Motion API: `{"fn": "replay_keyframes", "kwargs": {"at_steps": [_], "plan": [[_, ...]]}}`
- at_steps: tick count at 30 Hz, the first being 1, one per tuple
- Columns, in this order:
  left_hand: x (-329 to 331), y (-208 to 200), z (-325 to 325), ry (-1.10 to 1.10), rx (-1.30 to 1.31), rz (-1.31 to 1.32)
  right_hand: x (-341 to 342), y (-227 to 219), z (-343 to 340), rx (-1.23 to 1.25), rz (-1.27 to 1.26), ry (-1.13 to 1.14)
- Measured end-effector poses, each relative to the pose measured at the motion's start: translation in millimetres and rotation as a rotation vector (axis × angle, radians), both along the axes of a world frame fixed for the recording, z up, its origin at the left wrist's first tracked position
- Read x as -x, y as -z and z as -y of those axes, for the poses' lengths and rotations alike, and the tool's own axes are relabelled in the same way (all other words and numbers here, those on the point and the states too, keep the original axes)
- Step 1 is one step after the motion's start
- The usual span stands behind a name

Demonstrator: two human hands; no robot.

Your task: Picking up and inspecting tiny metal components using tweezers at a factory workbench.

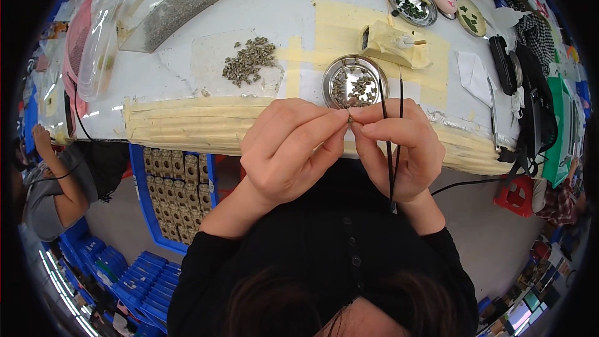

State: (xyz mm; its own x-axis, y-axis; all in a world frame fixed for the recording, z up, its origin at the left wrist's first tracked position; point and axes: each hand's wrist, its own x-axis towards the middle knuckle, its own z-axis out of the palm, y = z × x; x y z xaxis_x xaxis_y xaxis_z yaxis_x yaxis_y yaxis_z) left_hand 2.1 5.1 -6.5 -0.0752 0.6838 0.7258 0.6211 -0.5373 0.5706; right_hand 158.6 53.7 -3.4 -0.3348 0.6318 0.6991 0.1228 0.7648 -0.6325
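Workbench: white top (293, 0) with a tape-covered tan front edge (193, 118), running past the hands on both sides.
Far left of the hands: a co-worker's arm (68, 193) at the bench, with stacked blue trays (150, 287) below.
Clear plastic tub: lidless-looking box (100, 56) beside pink mesh (76, 50), well left of the hands; its contents are hard to make out.
Blue crate: below the bench, left of the left forearm; its wall (138, 178) encloses rows of brownish metal blocks (175, 193).
Long transparent box: ahead and to the left, full of small grey pieces (193, 6).
Loose pile: small metal parts (249, 60) on a clear sheet, just ahead of the left hand.
Left hand: thumb and index finger pinching at the tip; the hand (293, 156) meets the other above the bench edge.
Tiny part: a metal piece (350, 120) between both sets of fingertips.
Round metal dish: just beyond the fingertips, rim (326, 84) around scattered small parts (359, 87).
Right hand: thumb and forefinger (402, 143) pinching the same piece, dark tweezers (390, 162) lodged among its fingers.
Taped bundle: yellowish block (396, 43) ahead of the right hand.
Second metal dish: farther ahead-right, holding dark green pieces (413, 9).
Pale yellow dish: right of that, with green pieces (472, 22).
Green crate: far right (555, 137), contents unclear.
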Motion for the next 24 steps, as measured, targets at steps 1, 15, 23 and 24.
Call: {"fn": "replay_keyframes", "kwargs": {"at_steps": [1, 15, 23, 24], "plan": [[0.1, 0.6, -0.2, -0.01, -0.022, -0.027, 0.2, 0.1, 0.6, 0.007, -0.001, 0.005], [-0.3, 2.6, 1.7, -0.033, -0.024, -0.179, -2.5, 0.8, 0.5, 0.054, -0.007, -0.002], [-2.0, 2.1, 0.5, 0.038, 0.042, 0.008, -4.0, 3.6, 3.8, 0.218, -0.07, -0.017], [-2.1, 2.7, -0.7, 0.05, 0.057, 0.051, -3.8, 4.5, 3.6, 0.237, -0.092, -0.027]]}}
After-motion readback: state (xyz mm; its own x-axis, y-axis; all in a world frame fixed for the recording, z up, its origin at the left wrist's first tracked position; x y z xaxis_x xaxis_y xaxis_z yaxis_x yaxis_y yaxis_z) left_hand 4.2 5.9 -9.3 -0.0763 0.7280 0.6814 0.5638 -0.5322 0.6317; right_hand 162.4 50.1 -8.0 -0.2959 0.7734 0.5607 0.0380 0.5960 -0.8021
